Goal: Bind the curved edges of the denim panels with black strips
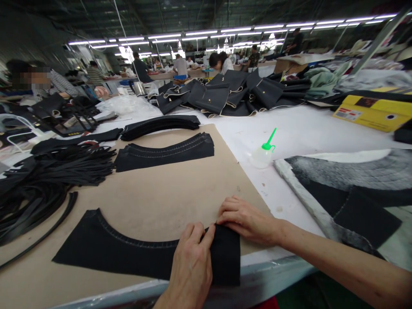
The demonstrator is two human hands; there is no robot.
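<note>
A black curved panel, apparently fabric or leather, lies on the brown board near the front edge. Stitch-like marks run along its concave edge. My left hand rests on the panel right of its middle, with fingers apart and tips at the upper edge. Close by, my right hand has its fingers closed on that edge near the right end. Its fingertips are partly hidden. Farther back lie similar stacked black panels with pale stitch-like marks. A thicker stack of curved black pieces is behind them.
Black strips heap at left on the brown board. A clear bottle with green nozzle stands right of it. At right lies a whitish, dusty pad with black pieces. Behind are black panels, a yellow box and people.
</note>
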